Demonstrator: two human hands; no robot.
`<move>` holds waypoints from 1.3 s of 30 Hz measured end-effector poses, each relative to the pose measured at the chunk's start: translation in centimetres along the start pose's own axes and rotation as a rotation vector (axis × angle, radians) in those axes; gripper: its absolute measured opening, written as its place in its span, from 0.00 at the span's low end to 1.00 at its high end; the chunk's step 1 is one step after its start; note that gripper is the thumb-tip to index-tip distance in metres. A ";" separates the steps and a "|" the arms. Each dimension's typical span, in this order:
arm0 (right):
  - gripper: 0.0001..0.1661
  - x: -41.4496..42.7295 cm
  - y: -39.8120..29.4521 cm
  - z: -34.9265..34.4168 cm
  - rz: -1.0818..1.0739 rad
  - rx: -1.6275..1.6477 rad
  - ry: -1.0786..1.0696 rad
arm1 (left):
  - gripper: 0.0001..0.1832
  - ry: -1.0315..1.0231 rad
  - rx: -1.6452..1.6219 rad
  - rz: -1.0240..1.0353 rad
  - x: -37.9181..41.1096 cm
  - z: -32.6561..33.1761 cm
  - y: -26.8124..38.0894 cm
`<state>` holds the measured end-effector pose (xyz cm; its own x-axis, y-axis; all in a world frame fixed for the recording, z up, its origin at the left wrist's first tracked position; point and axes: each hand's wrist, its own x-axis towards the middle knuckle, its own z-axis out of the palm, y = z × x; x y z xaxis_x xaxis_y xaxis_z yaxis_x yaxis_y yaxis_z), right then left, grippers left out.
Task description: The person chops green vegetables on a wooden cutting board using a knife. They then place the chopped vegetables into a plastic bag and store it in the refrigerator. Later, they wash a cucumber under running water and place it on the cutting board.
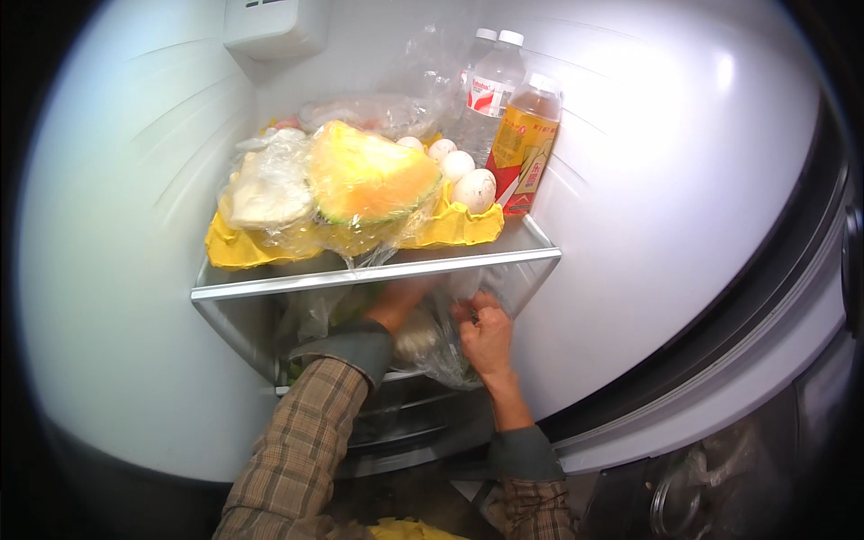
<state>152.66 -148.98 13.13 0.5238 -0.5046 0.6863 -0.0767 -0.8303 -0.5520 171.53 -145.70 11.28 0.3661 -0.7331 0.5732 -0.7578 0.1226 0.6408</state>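
Observation:
My right hand [487,334] is curled around the gathered top of a clear plastic bag [455,368] on the lower level of a refrigerator. Something pale and rounded [415,337] shows through the plastic, too blurred to name. My left hand [399,304] reaches in beneath the upper glass shelf [378,272], beside the same bag. Its fingers are hidden behind the shelf's edge, so what they touch is not visible. Left of my wrist lies another thin plastic bag [317,314] with something green inside.
Above my hands, a yellow egg tray [466,228] carries eggs [474,191], a wrapped melon wedge [374,175] and a bagged white item [270,189]. Clear water bottles [496,88] and an orange-red drink bottle [525,145] stand to the right. The refrigerator's door gasket [729,317] curves along the right.

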 end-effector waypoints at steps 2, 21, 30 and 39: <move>0.07 -0.1 -1.5 1.3 -0.125 0.057 0.034 | 0.16 -0.039 0.010 -0.051 -1.0 -3.7 0.6; 0.12 0.9 -1.5 -1.9 0.373 0.148 0.272 | 0.26 0.021 -0.755 -0.453 -5.6 -6.3 6.2; 0.09 -0.6 -3.2 -1.5 0.323 0.528 0.261 | 0.19 0.431 0.589 -0.313 -8.4 -5.4 1.2; 0.17 -0.4 -1.0 -1.0 0.388 0.304 -0.071 | 0.10 0.324 0.517 0.001 -8.7 -3.8 10.9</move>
<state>151.65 -148.22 13.87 0.5633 -0.7364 0.3747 -0.0319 -0.4725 -0.8807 162.13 -135.41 15.22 0.4498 -0.4820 0.7519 -0.8923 -0.2773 0.3561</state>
